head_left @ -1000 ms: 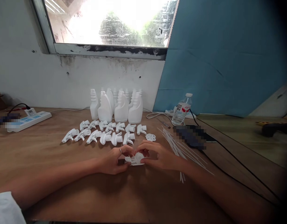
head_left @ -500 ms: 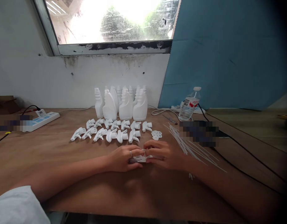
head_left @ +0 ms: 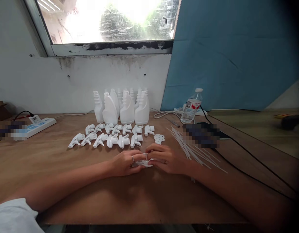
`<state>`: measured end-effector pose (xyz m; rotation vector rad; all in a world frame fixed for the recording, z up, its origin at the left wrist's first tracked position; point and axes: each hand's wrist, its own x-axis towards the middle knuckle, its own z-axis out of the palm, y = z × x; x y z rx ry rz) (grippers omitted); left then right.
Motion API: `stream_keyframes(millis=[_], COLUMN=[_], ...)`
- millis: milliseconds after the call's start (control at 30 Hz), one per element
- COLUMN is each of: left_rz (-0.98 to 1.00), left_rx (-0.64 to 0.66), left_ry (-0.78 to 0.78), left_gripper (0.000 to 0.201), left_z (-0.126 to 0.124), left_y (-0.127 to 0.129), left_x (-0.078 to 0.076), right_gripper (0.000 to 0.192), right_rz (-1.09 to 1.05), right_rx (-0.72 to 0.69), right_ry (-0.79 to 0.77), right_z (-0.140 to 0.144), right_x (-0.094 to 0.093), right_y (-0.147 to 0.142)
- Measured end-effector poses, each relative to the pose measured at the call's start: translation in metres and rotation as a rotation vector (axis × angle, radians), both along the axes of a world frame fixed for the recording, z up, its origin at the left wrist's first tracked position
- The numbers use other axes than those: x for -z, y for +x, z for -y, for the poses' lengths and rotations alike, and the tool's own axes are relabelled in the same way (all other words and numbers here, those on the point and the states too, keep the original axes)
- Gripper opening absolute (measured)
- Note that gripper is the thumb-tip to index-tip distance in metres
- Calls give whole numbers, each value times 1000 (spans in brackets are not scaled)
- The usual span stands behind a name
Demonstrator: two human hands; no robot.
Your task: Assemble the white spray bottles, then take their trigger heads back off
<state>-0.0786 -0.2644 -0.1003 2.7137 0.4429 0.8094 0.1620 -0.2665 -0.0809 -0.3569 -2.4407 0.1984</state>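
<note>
My left hand (head_left: 127, 162) and my right hand (head_left: 162, 158) meet at the middle of the table, fingers bent and closed around small flat white pieces (head_left: 147, 163). The fingers cover much of these pieces, and I cannot make out their exact kind. A ring sits on a left finger. Just beyond my right hand lies a small group of white rings (head_left: 159, 138). White trigger spray heads (head_left: 112, 141) lie in two rows past my left hand. Behind them white spray bottles (head_left: 127, 108) stand upright, without heads.
Thin white tubes (head_left: 188, 147) lie loose to the right of my right hand. Further right are a water bottle (head_left: 191, 106), a dark flat device (head_left: 223, 134) and black cables. A pen-like tool (head_left: 175, 123) lies near the white cord. A power strip (head_left: 40, 127) is at the left.
The view has turned slightly, so the scene sits a little further left. Both hands stay together at the white pieces, whose visible shape between the fingers has shifted slightly.
</note>
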Motion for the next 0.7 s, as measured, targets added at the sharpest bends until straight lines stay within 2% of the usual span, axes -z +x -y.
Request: stream_keyframes(millis=[133,200,367,467,533,600,700], left_rz=[6,17,30,23,6,-4,20], left_rx=[-31,-37,-42,-81,-88,-79,-54], left_ry=[-14,-39,-42,6,36,53,73], left_gripper=[23,23,25,20,18,17,16], left_z=[0,0,1,2,2,2,2], left_y=[-1,-1,0,1,1,1,0], left_x=[3,4,3,1,1,0,0], right_gripper=[10,14,17,17,19,21,25], right_rz=[-28,-36,10,121,199,258,263], right_rx=[3,-8,10,110,193,240,207], right_ry=[-133,-151,10,174,228,191,32], right_z=[2,3,6,9,14,21,27], right_x=[4,5,-4,-13,-18,-21,-24], right_y=[-1,-3,-5,-4,-4,-5,-9])
